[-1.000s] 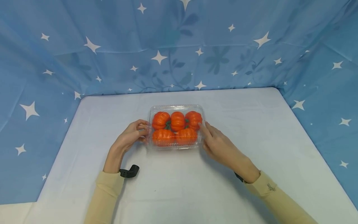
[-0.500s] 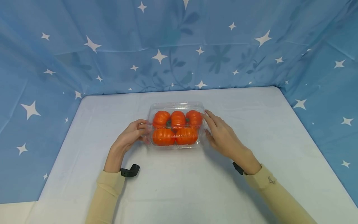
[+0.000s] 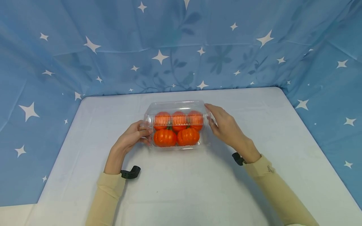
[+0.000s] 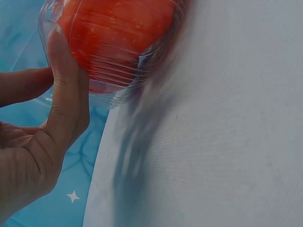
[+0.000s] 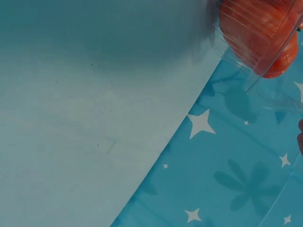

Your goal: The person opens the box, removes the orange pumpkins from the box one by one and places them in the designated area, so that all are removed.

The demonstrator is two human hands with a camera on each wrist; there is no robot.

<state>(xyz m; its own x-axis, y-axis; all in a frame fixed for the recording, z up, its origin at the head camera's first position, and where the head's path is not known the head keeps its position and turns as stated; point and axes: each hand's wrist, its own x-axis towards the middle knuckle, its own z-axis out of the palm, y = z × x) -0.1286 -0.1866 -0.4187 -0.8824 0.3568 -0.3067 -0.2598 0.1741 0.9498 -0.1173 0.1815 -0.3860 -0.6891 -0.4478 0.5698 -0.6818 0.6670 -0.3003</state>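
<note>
A clear plastic clamshell box (image 3: 178, 147) stands on the white table, holding several ribbed orange-red pumpkin-shaped fruits (image 3: 165, 138) in two rows. Its transparent lid (image 3: 175, 106) is tilted up, the front edge lying over the back row. My left hand (image 3: 132, 137) grips the left side of the box; in the left wrist view a fingertip presses its clear wall (image 4: 113, 100). My right hand (image 3: 227, 127) pinches the lid at its right edge, thumb below and fingers toward the back corner. In the right wrist view only a sliver of that hand (image 5: 300, 137) shows.
White cloth covers the table (image 3: 181, 185). Behind it and along both sides hangs a blue curtain (image 3: 181, 47) with white stars. Each wrist wears a black strap (image 3: 131, 172).
The lid has swung up and back from lying nearly flat on the box. My right hand has moved up and toward the back with it; the left hand has stayed in place.
</note>
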